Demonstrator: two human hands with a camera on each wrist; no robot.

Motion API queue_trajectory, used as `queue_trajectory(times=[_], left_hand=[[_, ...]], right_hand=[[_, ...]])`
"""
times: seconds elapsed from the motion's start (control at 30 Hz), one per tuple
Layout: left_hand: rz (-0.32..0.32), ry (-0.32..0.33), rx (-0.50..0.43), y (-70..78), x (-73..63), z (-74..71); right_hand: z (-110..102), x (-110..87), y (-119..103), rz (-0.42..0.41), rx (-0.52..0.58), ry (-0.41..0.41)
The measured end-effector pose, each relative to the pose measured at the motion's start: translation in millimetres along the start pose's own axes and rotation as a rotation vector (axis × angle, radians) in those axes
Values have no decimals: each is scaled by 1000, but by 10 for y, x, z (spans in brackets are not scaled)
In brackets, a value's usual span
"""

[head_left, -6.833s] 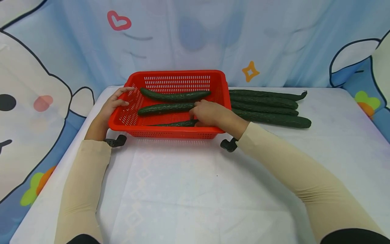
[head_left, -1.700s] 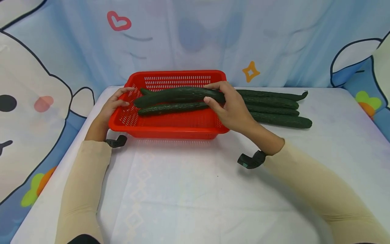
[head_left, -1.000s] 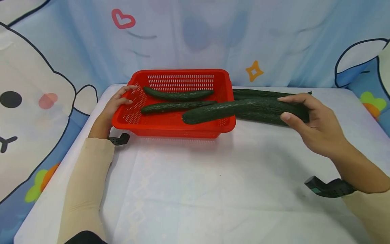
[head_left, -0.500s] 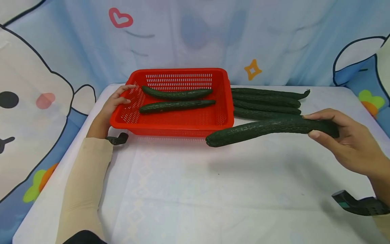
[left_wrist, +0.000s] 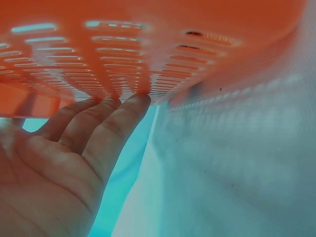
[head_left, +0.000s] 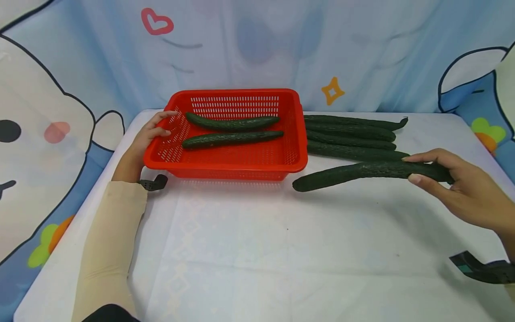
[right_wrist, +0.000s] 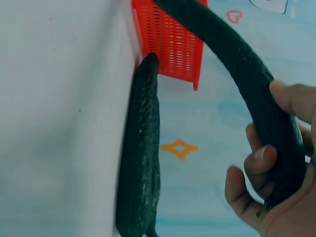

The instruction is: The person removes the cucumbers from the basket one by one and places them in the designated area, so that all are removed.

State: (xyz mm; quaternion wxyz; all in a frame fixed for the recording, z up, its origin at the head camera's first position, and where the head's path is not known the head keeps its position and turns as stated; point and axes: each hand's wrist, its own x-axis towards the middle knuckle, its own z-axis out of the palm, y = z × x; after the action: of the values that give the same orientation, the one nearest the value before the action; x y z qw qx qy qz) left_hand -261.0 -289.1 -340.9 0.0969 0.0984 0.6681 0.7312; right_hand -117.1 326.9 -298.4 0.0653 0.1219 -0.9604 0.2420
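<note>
My right hand (head_left: 468, 192) grips the stem end of a long green cucumber (head_left: 362, 171), thumb on one side and fingers on the other. The cucumber is held above the table in front of the row, pointing left, with its shadow below. Seen from the right wrist, it curves up toward the basket. My left hand (head_left: 141, 141) holds the left end of a red slotted basket (head_left: 225, 171), two digits over the rim. In the left wrist view the other fingers (left_wrist: 121, 121) lie against its outer wall. Inside lie two cucumbers (head_left: 233, 124), side by side.
Right of the basket, several cucumbers (head_left: 354, 153) lie side by side on the white-covered table (head_left: 241, 250), their left ends close to its wall. A blue printed curtain (head_left: 257, 44) hangs behind the table.
My right hand has lifted a cucumber out of the basket, carried it right and brought it toward me, in front of the row. My left hand has stayed on the basket's rim.
</note>
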Motion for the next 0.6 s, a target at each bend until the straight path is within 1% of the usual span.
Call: queue_trajectory(times=[0.13,0.33,0.53,0.6], left_hand=[[5,-16,-20,-6,-7,-21],[-6,3,2,-4,-3,-15],[-23,8,-19,7,-19,3],[-14,5,-18,13,-14,6]], right_hand=[[55,67,-3,58,-9,-10],[192,174,-44,134,-17,-39],[260,257,-47,190,20,-55],[272,280,-36,203,29,-56]])
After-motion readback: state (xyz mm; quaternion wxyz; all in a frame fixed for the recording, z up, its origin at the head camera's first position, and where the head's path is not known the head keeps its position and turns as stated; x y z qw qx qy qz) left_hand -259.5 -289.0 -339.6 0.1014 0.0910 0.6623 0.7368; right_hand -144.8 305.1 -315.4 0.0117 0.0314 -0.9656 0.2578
